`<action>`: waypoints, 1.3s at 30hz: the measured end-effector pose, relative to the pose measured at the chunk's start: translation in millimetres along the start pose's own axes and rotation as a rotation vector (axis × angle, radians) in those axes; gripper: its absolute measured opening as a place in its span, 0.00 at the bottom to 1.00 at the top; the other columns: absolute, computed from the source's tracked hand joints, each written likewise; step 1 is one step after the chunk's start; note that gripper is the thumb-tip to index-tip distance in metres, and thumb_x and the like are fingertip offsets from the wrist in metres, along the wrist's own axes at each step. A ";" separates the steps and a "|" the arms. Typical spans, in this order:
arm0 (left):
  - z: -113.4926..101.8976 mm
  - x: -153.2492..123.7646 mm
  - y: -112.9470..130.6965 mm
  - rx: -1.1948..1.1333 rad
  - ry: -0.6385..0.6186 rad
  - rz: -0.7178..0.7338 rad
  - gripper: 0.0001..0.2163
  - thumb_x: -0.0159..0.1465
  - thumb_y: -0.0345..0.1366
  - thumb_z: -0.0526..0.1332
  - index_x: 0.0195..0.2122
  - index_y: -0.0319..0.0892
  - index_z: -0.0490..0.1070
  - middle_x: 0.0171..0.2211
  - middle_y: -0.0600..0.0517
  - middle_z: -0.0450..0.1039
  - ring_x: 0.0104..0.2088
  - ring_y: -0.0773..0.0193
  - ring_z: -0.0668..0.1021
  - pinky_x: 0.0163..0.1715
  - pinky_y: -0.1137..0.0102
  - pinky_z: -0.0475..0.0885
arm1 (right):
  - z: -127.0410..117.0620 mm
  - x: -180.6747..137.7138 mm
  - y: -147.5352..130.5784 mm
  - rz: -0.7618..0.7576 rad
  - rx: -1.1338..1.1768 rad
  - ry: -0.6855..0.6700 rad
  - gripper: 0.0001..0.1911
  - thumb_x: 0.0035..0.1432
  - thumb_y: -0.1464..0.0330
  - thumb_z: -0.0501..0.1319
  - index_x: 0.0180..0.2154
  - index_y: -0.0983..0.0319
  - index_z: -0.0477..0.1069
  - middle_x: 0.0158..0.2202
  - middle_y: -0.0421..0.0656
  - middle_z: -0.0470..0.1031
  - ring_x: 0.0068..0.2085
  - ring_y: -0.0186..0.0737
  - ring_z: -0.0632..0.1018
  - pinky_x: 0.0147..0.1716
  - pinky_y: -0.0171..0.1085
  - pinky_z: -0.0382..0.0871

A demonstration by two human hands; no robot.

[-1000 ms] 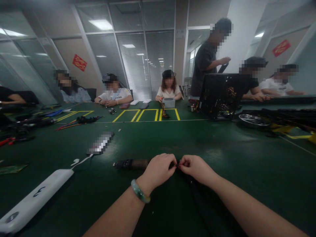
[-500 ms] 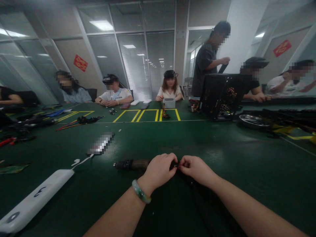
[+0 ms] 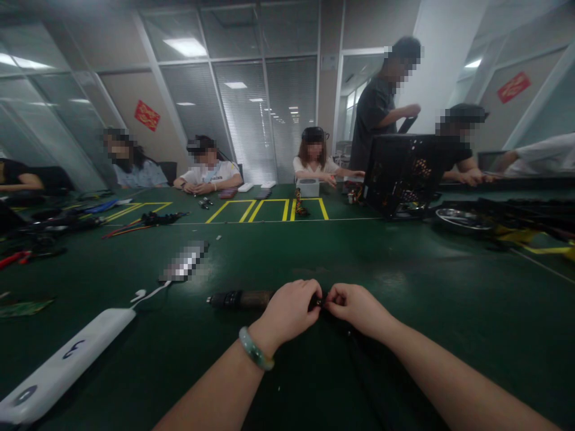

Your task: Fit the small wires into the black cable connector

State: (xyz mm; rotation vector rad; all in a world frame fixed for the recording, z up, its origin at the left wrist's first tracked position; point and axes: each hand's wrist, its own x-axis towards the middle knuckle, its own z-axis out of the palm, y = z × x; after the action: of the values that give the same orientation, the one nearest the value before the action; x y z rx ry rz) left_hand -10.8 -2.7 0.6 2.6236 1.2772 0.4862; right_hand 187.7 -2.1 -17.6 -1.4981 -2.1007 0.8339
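A dark cylindrical tool (image 3: 242,300) with a brownish middle and a narrow metal tip at its left end lies along the green table. My left hand (image 3: 291,311) is closed over its right end and covers that part. Close beside it, my right hand (image 3: 353,304) pinches with thumb and fingers at a small dark piece (image 3: 322,299) by the left fingertips. Too little of that piece shows to tell its kind. Below my right hand, a dark, thin length (image 3: 354,347) runs towards me, hard to see against the table.
On the left lie a white power strip (image 3: 67,365) and a phone (image 3: 186,261) on a cable. A black computer case (image 3: 404,176) stands far right, near a round metal part (image 3: 462,219). Dark tools and wires (image 3: 153,219) lie far left. Several people sit or stand across the table (image 3: 269,251).
My hands keep almost the same place and grip. Across the table, the seated person behind the grey box has reached an arm to the right; the person at far right has leaned over.
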 end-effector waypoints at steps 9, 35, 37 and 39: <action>1.3 0.8 -2.4 -0.027 -0.009 0.011 0.04 0.62 0.33 0.58 0.38 0.44 0.67 0.36 0.53 0.70 0.38 0.61 0.72 0.40 0.66 0.65 | -5.5 -3.1 -6.0 0.014 0.017 -0.030 0.07 0.57 0.64 0.60 0.33 0.59 0.74 0.27 0.38 0.76 0.26 0.34 0.74 0.23 0.30 0.60; 0.2 1.3 -0.3 -0.002 -0.006 0.024 0.04 0.62 0.33 0.59 0.38 0.45 0.68 0.35 0.54 0.71 0.37 0.62 0.72 0.38 0.67 0.65 | -2.8 -0.5 -2.5 0.002 0.002 -0.015 0.07 0.56 0.64 0.60 0.33 0.59 0.75 0.26 0.38 0.75 0.26 0.34 0.74 0.23 0.30 0.59; -1.3 1.5 0.6 0.005 -0.020 0.017 0.03 0.62 0.33 0.58 0.38 0.44 0.68 0.35 0.53 0.71 0.37 0.61 0.72 0.38 0.67 0.65 | -3.4 -0.8 -3.8 0.003 0.001 -0.017 0.07 0.56 0.64 0.60 0.33 0.59 0.75 0.26 0.38 0.75 0.26 0.34 0.74 0.23 0.30 0.59; -3.4 1.3 1.7 0.005 -0.029 0.014 0.03 0.62 0.33 0.58 0.38 0.44 0.68 0.36 0.53 0.71 0.37 0.61 0.72 0.38 0.66 0.66 | -4.0 -1.2 -4.9 0.005 -0.002 -0.018 0.07 0.56 0.64 0.60 0.33 0.59 0.75 0.27 0.38 0.75 0.26 0.34 0.74 0.23 0.30 0.59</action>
State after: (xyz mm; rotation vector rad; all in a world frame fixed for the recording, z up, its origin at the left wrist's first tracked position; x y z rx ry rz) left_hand -10.1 -2.6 4.6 2.6354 1.2537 0.4457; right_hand 187.4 -3.6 -11.4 -1.5024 -2.1124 0.8510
